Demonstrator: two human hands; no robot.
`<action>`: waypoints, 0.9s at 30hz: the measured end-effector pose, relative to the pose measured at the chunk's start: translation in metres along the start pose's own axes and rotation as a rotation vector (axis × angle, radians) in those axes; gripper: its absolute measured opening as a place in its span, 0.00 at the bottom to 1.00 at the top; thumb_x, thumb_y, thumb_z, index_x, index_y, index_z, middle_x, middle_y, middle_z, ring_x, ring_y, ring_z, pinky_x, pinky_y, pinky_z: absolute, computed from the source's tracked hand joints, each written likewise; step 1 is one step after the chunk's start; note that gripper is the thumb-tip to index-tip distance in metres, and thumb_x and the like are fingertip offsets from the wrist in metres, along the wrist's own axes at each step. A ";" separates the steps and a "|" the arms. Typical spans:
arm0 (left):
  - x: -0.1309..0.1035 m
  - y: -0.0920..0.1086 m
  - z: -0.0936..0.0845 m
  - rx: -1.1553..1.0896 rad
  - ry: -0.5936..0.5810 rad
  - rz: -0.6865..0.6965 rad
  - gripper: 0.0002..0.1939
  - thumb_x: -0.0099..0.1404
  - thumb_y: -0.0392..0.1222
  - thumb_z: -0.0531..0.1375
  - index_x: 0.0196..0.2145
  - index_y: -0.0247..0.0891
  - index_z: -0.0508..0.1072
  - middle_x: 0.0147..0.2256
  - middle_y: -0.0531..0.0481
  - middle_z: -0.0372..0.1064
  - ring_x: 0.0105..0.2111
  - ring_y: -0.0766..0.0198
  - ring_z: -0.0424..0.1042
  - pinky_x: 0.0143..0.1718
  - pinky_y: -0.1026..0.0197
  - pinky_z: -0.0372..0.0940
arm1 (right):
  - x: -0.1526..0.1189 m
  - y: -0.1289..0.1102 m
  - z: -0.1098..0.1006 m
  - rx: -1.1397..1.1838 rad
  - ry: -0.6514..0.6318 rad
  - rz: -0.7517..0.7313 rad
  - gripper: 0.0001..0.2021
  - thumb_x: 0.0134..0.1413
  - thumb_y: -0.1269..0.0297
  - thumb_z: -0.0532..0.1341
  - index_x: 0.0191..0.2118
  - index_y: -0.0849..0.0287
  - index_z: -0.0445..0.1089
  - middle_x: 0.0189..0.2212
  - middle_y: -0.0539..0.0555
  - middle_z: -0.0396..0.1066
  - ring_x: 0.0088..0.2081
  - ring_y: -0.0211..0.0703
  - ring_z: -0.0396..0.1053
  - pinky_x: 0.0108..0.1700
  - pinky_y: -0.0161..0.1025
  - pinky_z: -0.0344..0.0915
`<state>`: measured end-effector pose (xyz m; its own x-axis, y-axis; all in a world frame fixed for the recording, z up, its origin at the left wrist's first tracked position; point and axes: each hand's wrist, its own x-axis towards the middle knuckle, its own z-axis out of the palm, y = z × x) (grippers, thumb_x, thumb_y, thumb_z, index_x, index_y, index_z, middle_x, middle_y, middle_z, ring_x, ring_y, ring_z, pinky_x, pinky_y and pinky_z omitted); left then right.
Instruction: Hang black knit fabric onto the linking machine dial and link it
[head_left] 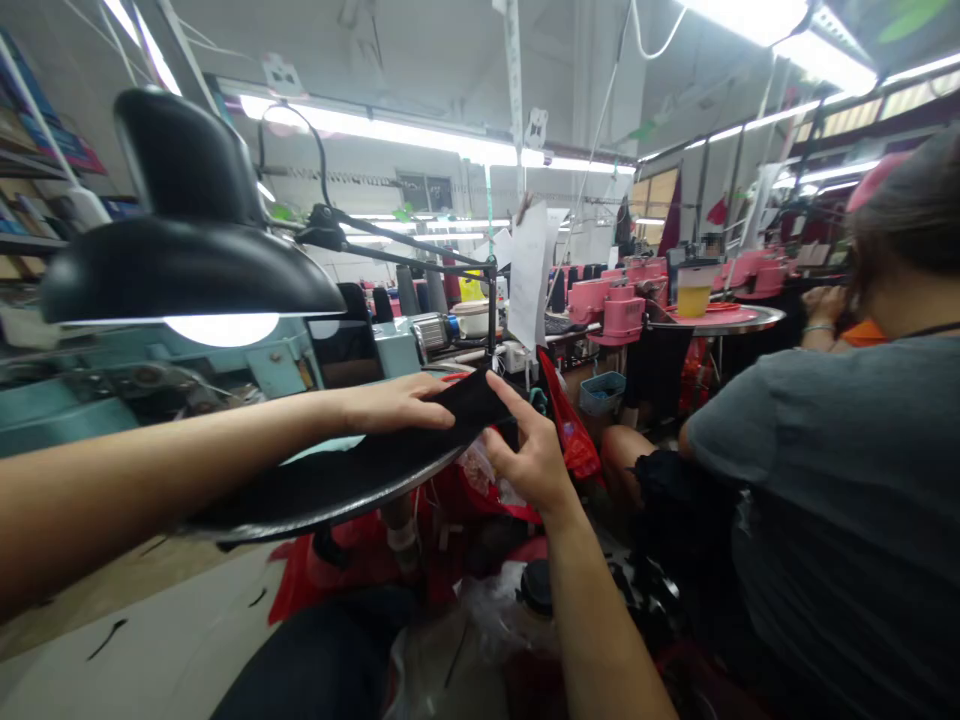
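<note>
A piece of black fabric (471,408) lies over a round, metal-rimmed table (375,497), its far right end raised. My left hand (394,403) rests flat on the fabric, with its thumb and forefinger stretched toward the right; the other fingers are partly hidden. At the raised end, my right hand (534,455) touches the fabric's corner with a straight forefinger. Its thumb stands apart, lower down, near the fabric's edge. The remaining fingers of that hand are hidden behind it.
A black lamp (187,240) hangs low over my left forearm. Pale green machinery (277,365) stands behind it. At right sits a co-worker in a grey shirt (840,440). A cup of yellow liquid (694,295) stands on another round table (754,318). Red bags (574,435) hang below.
</note>
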<state>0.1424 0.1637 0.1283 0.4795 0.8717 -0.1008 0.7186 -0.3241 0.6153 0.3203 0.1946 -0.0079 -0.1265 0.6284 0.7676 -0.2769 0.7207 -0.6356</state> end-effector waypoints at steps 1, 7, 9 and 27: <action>0.001 0.000 0.002 -0.016 0.010 -0.006 0.16 0.56 0.49 0.65 0.36 0.33 0.77 0.31 0.52 0.73 0.30 0.62 0.69 0.30 0.68 0.64 | 0.001 -0.001 -0.002 0.076 -0.003 0.021 0.34 0.54 0.68 0.64 0.67 0.55 0.60 0.60 0.53 0.69 0.57 0.51 0.71 0.61 0.47 0.67; 0.003 -0.013 0.011 -0.138 0.092 -0.025 0.21 0.55 0.55 0.69 0.35 0.34 0.78 0.29 0.52 0.74 0.28 0.62 0.70 0.30 0.66 0.65 | 0.002 0.003 -0.022 0.274 0.085 0.139 0.46 0.47 0.60 0.72 0.70 0.54 0.52 0.59 0.56 0.70 0.49 0.53 0.77 0.54 0.51 0.75; 0.003 -0.016 0.011 -0.168 0.091 -0.025 0.21 0.53 0.55 0.70 0.35 0.33 0.79 0.28 0.51 0.74 0.28 0.61 0.70 0.29 0.66 0.65 | 0.000 0.006 -0.027 0.284 0.124 0.135 0.46 0.45 0.60 0.74 0.69 0.54 0.55 0.60 0.56 0.69 0.52 0.55 0.75 0.55 0.51 0.74; 0.008 -0.008 -0.005 -0.053 -0.092 -0.003 0.16 0.57 0.52 0.67 0.32 0.35 0.75 0.26 0.54 0.69 0.25 0.65 0.65 0.24 0.69 0.60 | 0.009 0.001 -0.016 0.270 -0.016 0.145 0.47 0.52 0.59 0.68 0.72 0.54 0.43 0.53 0.54 0.75 0.44 0.50 0.79 0.47 0.47 0.78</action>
<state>0.1376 0.1748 0.1261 0.5237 0.8342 -0.1726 0.6935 -0.2997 0.6552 0.3340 0.2054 -0.0024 -0.1971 0.7128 0.6732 -0.4980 0.5187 -0.6950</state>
